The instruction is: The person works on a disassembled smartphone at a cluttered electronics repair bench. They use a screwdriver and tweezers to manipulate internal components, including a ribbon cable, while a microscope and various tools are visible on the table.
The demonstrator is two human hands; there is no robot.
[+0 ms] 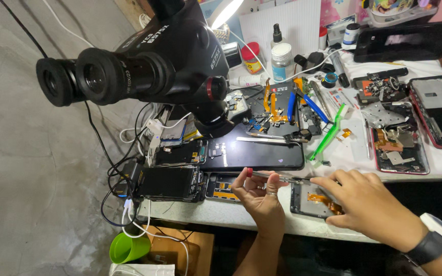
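Observation:
My left hand [259,197] is palm up at the table's near edge, its fingers shut on a slim metal screwdriver [277,177] with a red cap. The tool lies level and points right. My right hand [364,202], with a dark watch on the wrist, lies over a small grey phone frame [305,202] that carries an orange flex cable [326,200]. Its thumb is at the frame's near edge and its fingers at the far edge, gripping it. The index fingertip touches the screwdriver's tip.
A black stereo microscope [144,61] hangs over the left of the white table [221,212]. A dark phone [251,153] lies behind my hands, opened phones [172,181] to the left, and a red-edged opened phone [400,148] to the right. A green brush [328,135], bottles [281,59] and cables lie around. A green cup [129,248] sits below the table.

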